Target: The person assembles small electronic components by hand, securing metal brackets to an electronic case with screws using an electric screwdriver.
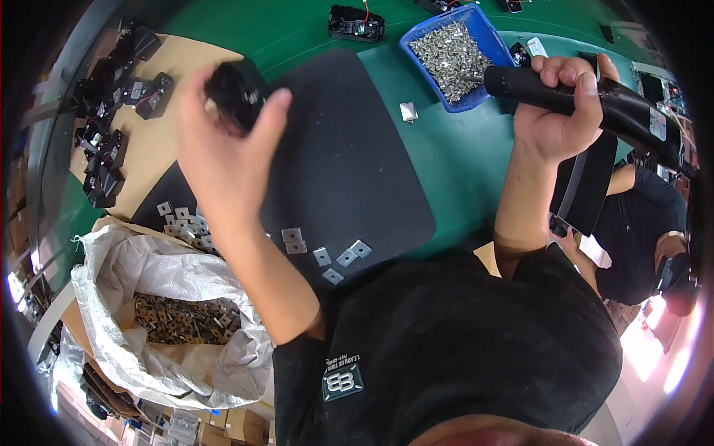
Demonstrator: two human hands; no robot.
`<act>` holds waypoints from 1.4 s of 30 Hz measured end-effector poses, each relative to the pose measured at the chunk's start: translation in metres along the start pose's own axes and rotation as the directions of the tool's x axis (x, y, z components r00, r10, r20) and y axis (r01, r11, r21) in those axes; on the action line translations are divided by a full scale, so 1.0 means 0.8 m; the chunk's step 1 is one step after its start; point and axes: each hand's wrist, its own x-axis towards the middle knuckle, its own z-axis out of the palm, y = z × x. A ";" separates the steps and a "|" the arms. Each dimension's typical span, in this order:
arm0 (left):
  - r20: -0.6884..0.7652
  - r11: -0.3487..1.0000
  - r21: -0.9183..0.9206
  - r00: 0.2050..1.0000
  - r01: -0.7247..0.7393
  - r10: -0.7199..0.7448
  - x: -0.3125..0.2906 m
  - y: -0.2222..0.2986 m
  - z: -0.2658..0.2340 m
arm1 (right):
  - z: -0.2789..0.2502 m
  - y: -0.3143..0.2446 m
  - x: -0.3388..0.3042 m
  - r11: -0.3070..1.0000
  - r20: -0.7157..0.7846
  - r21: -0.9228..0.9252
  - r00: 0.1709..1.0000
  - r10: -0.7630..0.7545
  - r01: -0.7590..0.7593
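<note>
My left hand is raised over the left part of the black mat. Its fingers are wrapped round a small black plastic housing, blurred by motion. To the right, my right hand grips a black cylindrical electric screwdriver. The screwdriver's tip end points left, over the right side of a blue bin filled with small silvery screws. Square metal plates with holes lie on the mat's near edge, close to my left forearm; more are heaped beside it.
Several black housings with red wires cover a cardboard sheet at left. Another housing lies at the back. A white woven bag of metal pieces stands near left. A small white piece sits left of the bin. A co-worker is at right.
</note>
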 end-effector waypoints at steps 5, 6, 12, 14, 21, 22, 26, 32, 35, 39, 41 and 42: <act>0.232 0.954 0.298 0.966 0.043 -0.116 -0.073 0.000 0.004 | -0.014 0.014 0.016 0.998 -0.040 -0.036 0.998 0.053 -0.054; 0.264 0.951 0.295 0.949 0.089 -0.170 -0.085 0.001 0.002 | -0.009 0.017 0.015 0.998 -0.036 -0.028 0.997 0.063 -0.064; 0.358 0.957 0.268 0.912 0.107 -0.202 -0.123 -0.001 -0.045 | -0.010 0.029 0.013 0.991 -0.037 -0.025 0.991 0.129 -0.130; 0.370 0.943 0.326 0.911 0.057 -0.183 -0.134 -0.013 -0.067 | -0.031 0.028 0.023 0.988 -0.023 0.023 0.988 0.150 -0.150; 0.416 0.910 0.411 0.897 -0.042 -0.146 -0.167 -0.042 -0.082 | -0.040 0.005 0.038 0.966 -0.014 0.135 0.974 0.225 -0.222; 0.409 0.915 0.400 0.903 -0.046 -0.133 -0.169 -0.044 -0.083 | -0.044 0.004 0.037 0.961 0.007 0.157 0.974 0.227 -0.225; 0.411 0.932 0.359 0.905 -0.047 -0.113 -0.169 -0.047 -0.082 | -0.039 -0.001 0.031 0.967 -0.015 0.123 0.974 0.226 -0.222; 0.341 0.972 0.231 0.933 0.039 -0.118 -0.164 -0.033 -0.069 | -0.019 -0.009 0.020 0.971 -0.004 0.152 0.983 0.185 -0.182; 0.260 0.956 0.189 0.951 -0.222 0.170 -0.124 -0.008 -0.054 | -0.013 -0.013 0.014 0.964 0.046 0.190 0.983 0.180 -0.186; 0.320 0.852 0.212 0.858 -0.479 0.402 -0.070 -0.003 -0.036 | -0.005 -0.018 0.006 0.950 0.115 0.244 0.978 0.174 -0.197; 0.358 0.860 0.207 0.854 -0.467 0.377 -0.063 -0.006 -0.032 | -0.004 -0.022 0.004 0.945 0.142 0.260 0.976 0.166 -0.199; 0.398 0.868 0.207 0.850 -0.451 0.346 -0.059 -0.007 -0.030 | -0.004 -0.024 0.004 0.944 0.151 0.266 0.975 0.161 -0.197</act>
